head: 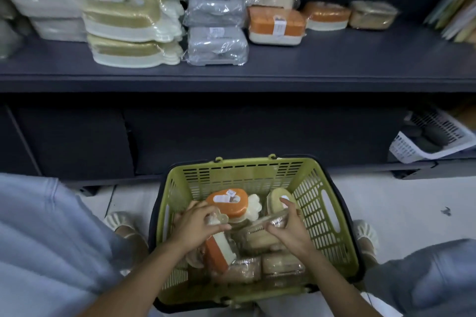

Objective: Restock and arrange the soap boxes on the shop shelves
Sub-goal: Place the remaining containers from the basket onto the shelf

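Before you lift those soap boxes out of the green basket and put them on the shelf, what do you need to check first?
1. Left hand grips an orange and white soap box: ok.
2. Right hand grips a clear-wrapped tan box: ok.
3. Free space on the shelf, in front of the orange boxes: ok.
4. Basket stands flat on the floor: ok.
5. Wrapping unbroken on both boxes: cannot tell.

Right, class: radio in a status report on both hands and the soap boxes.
Left hand grips an orange-and-white soap box in the green basket. Right hand pinches a clear-wrapped tan box. Shelf part stocked; nothing blocking.
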